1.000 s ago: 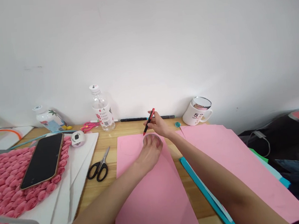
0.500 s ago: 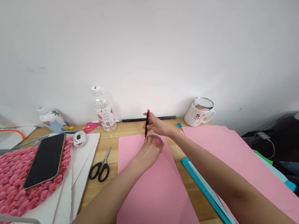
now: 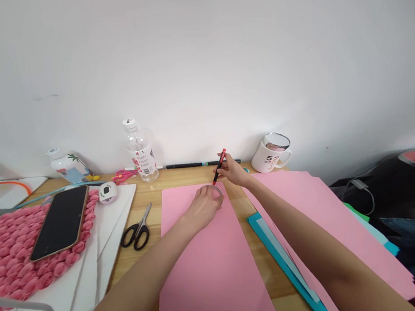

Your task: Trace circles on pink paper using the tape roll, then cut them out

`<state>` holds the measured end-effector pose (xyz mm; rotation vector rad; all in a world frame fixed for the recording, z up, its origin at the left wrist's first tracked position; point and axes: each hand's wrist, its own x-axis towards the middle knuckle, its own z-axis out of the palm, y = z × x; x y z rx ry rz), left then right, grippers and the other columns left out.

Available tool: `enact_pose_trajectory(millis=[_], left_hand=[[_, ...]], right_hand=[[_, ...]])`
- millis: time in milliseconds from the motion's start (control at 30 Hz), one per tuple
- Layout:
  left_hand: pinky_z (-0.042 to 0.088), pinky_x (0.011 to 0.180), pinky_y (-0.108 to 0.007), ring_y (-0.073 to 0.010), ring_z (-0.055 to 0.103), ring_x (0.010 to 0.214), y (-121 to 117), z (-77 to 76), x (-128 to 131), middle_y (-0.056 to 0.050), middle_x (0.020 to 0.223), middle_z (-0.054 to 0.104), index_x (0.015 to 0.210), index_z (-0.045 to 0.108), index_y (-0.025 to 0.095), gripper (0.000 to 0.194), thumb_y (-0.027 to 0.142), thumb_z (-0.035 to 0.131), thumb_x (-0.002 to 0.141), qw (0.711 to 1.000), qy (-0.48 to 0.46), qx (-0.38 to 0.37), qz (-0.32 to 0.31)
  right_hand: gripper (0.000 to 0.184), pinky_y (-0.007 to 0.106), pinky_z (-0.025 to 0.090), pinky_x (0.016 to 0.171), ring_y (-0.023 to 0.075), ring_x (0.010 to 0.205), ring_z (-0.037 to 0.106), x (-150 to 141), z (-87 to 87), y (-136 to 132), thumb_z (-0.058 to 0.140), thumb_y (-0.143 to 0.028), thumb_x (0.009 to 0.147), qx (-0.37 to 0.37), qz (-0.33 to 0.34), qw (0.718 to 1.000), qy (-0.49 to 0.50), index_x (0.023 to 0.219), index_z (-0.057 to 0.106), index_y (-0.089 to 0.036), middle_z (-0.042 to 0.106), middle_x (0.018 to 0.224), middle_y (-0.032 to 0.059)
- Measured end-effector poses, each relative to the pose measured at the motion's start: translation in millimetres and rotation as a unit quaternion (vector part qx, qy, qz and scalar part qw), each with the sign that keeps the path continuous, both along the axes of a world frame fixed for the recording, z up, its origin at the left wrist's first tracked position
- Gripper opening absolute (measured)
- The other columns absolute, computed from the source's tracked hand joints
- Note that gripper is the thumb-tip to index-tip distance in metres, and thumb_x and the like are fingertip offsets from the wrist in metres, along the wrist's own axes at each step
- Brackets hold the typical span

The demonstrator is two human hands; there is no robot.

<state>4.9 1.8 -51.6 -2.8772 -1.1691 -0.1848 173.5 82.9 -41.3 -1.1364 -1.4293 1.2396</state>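
A long sheet of pink paper (image 3: 211,272) lies on the wooden table in front of me. Near its far end, my left hand (image 3: 205,207) presses a round, clear disc-like piece (image 3: 216,193) onto the paper, with the fingers curled over it. Most of that round piece is hidden under the hand, so its exact kind does not show. My right hand (image 3: 233,170) grips a red and black pen (image 3: 219,166), tilted, its tip down at the far rim of the round piece. Black-handled scissors (image 3: 137,229) lie left of the paper.
On the left, a phone (image 3: 60,223) rests on pink paper roses (image 3: 8,258) over white sheets. A plastic bottle (image 3: 142,154), a black pen (image 3: 186,166) and a white mug (image 3: 271,153) stand or lie along the wall. More pink paper (image 3: 308,214) covers the right side.
My right hand has moved the pen rightward along the round piece's far rim. My left hand stays on the piece. The whole view has shifted slightly.
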Motion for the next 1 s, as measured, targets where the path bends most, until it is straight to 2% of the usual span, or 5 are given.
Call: enact_pose_trajectory(millis=[200,400,567,667,1000], left_hand=[[0.041,0.082,-0.038,-0.0290,0.047,0.108,0.8,3.4,0.9,-0.014,0.120,0.052,0.109,0.061,0.018,0.023,0.022,0.046,0.091,1.000,0.007,-0.011,0.000],[0.040,0.086,-0.040,-0.0277,0.049,0.106,0.6,4.8,1.2,-0.013,0.120,0.053,0.113,0.060,0.020,0.026,0.023,0.046,0.091,1.000,0.007,-0.027,0.009],[0.040,0.087,-0.039,-0.0278,0.048,0.106,-0.8,16.6,3.0,-0.012,0.121,0.053,0.107,0.062,0.022,0.023,0.027,0.046,0.091,0.996,0.006,-0.084,0.031],[0.039,0.086,-0.037,-0.0267,0.048,0.105,-0.6,24.2,5.2,-0.011,0.119,0.054,0.103,0.062,0.022,0.020,0.025,0.049,0.089,0.992,0.006,-0.113,0.051],[0.038,0.087,-0.035,-0.0250,0.047,0.104,2.9,30.9,4.5,-0.010,0.111,0.053,0.099,0.062,0.021,0.021,0.023,0.047,0.085,0.987,0.001,-0.156,0.047]], right_hand=[[0.053,0.029,0.057,0.057,0.0187,0.069,0.067,14.9,-5.4,-24.3,0.068,-0.014,0.061,-0.006,-0.068,0.998,0.007,0.108,0.043,-0.022,0.068,0.071,-0.0017],[0.049,0.036,0.059,0.059,0.0213,0.069,0.067,18.8,-13.2,-54.2,0.073,-0.028,0.060,0.005,-0.137,0.990,0.014,0.097,0.043,-0.022,0.066,0.069,-0.0017],[0.052,0.042,0.061,0.065,0.0213,0.067,0.067,23.7,-21.0,-70.1,0.074,-0.037,0.062,0.024,-0.199,0.980,0.020,0.097,0.038,-0.022,0.062,0.066,-0.0046],[0.052,0.042,0.061,0.067,0.0210,0.072,0.068,24.8,-23.8,-77.4,0.073,-0.039,0.063,0.041,-0.231,0.971,0.037,0.096,0.037,-0.023,0.062,0.071,-0.0036],[0.042,0.039,0.061,0.066,0.0205,0.076,0.067,14.7,-29.2,-86.4,0.071,-0.039,0.063,0.053,-0.246,0.967,0.021,0.088,0.043,-0.021,0.064,0.079,0.0017]])
